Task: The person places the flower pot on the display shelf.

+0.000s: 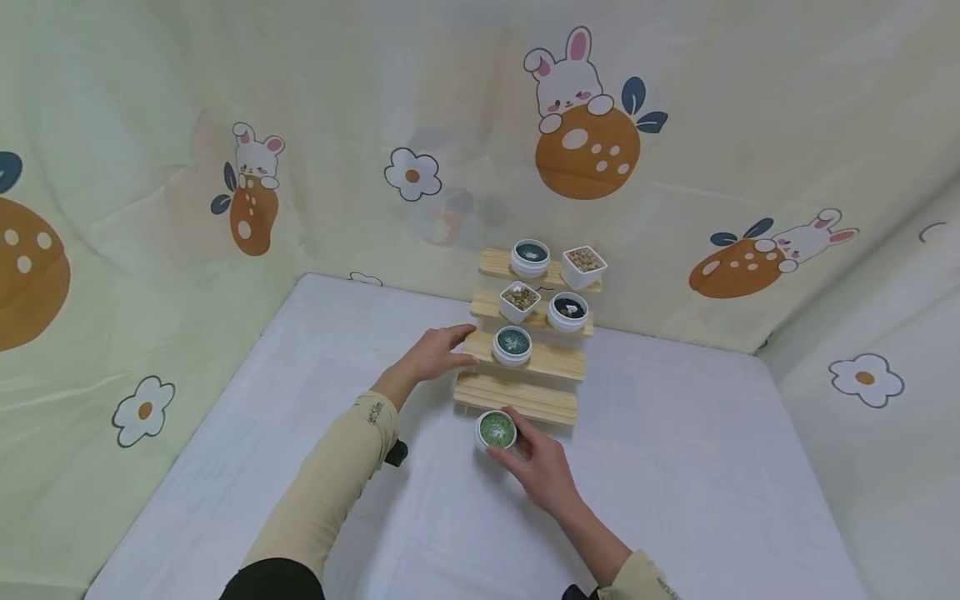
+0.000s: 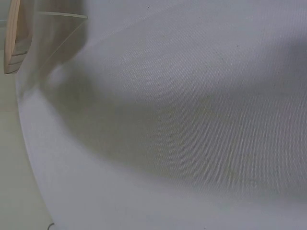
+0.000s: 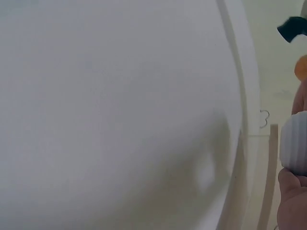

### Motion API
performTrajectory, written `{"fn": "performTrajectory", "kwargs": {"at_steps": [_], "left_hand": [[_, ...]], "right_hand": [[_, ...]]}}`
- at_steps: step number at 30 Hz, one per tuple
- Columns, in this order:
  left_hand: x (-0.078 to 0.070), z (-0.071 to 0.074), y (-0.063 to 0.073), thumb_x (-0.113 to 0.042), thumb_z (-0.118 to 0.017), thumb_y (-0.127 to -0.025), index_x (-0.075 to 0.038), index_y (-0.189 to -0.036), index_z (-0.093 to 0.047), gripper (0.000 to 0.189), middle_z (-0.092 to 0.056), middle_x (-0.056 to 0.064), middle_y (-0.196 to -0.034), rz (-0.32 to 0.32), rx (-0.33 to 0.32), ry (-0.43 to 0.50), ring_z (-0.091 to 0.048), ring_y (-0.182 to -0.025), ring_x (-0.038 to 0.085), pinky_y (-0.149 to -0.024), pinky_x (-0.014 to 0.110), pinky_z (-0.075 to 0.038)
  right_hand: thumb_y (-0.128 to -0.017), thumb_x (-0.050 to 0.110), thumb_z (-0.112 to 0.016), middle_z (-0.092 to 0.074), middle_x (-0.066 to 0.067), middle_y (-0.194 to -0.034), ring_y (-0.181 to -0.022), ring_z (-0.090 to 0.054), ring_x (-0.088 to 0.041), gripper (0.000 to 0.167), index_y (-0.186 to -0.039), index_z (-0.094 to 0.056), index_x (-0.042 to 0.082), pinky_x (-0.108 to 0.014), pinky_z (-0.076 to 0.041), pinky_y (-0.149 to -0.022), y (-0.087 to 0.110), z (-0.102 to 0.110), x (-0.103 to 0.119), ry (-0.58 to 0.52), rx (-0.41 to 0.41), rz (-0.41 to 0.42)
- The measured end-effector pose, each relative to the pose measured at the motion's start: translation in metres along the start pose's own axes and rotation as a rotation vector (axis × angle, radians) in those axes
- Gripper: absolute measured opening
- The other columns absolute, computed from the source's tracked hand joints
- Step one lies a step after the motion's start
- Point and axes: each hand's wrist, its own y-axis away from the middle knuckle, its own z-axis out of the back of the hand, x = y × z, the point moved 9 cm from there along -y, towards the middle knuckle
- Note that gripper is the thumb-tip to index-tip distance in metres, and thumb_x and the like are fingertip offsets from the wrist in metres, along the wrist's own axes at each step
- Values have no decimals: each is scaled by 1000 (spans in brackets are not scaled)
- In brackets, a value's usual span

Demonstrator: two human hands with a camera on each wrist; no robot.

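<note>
In the head view my right hand (image 1: pixel 542 468) pinches a small round white pot (image 1: pixel 497 430) with green contents between thumb and fingers, in front of a stepped wooden stand (image 1: pixel 517 398). The right wrist view shows this pot's ribbed white side (image 3: pixel 294 143), with fingertips above and below it. My left hand (image 1: pixel 433 354) is at the stand's left side, thumb and forefinger pinching the end of a plank. A round pot with dark green contents (image 1: pixel 512 345) sits on that plank. In the left wrist view the hand is out of sight; only part of the stand (image 2: pixel 17 43) shows.
Higher on the stand are a square pot of brownish grains (image 1: pixel 519 301), a round pot with black contents (image 1: pixel 567 312), a round dark-green one (image 1: pixel 530 257) and a square beige-grained one (image 1: pixel 583 266). A patterned curtain (image 1: pixel 337 100) stands behind the white table (image 1: pixel 675 467).
</note>
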Motion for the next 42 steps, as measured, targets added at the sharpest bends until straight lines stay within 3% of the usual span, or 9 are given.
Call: {"fn": "performTrajectory", "kwargs": {"at_steps": [14,23,30,42], "left_hand": [[-3,2,2,-29,-70,-92,0,-147,-41,69,-44,17,-148,9,13,-1,-44,-135,29,-113,36,-36],[-4,1,2,-29,-70,-92,0,-147,-41,68,-45,17,-148,11,13,4,-44,-135,29,-113,36,-36],[-3,0,1,-29,-70,-92,-1,-146,-42,68,-45,16,-148,18,11,-1,-44,-135,28,-113,36,-36],[-3,0,0,-30,-71,-91,-1,-146,-43,68,-47,16,-146,9,7,-16,-46,-134,28,-112,36,-38]], "right_hand": [[-84,26,-79,-53,-18,-139,-124,-55,-24,69,-142,-49,2,-25,-50,-94,-31,57,-2,84,-152,-98],[-86,28,-77,-54,-19,-138,-125,-55,-27,71,-143,-47,-1,-38,-49,-100,-50,90,-2,167,-266,-141],[-88,30,-75,-60,-19,-131,-122,-57,-28,65,-141,-50,1,-43,-49,-100,-61,99,0,180,-273,-139],[-88,32,-74,-66,-18,-121,-107,-61,-25,62,-139,-53,3,-42,-50,-93,-71,100,-4,196,-276,-153]]}}
